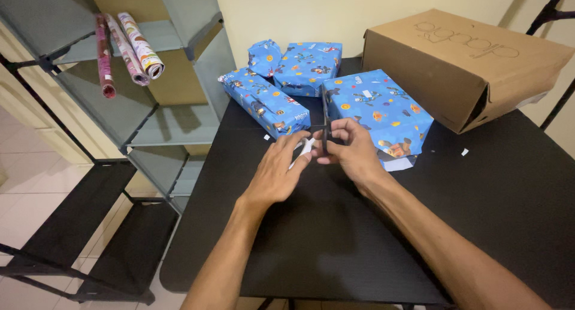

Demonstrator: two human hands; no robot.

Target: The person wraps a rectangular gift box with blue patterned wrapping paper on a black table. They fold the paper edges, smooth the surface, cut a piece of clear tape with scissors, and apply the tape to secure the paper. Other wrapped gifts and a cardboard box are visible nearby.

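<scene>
My right hand (pixel 354 149) grips black scissors (pixel 324 109), whose blades point away from me over the black table (pixel 335 244). My left hand (pixel 277 171) pinches a small white strip (pixel 306 147) right beside the scissors; the two hands touch. Just behind them lies a flat box wrapped in blue patterned paper (pixel 378 109), with a white flap showing at its near corner. A long blue wrapped parcel (pixel 263 103) lies to its left. What the white strip is cannot be told.
Two more blue wrapped parcels (pixel 308 64) sit at the table's back by the wall. A big brown cardboard box (pixel 461 64) lies at the back right. Rolls of wrapping paper (pixel 129 46) rest on a grey shelf unit (pixel 173 127) to the left. White paper scraps (pixel 464 152) dot the table.
</scene>
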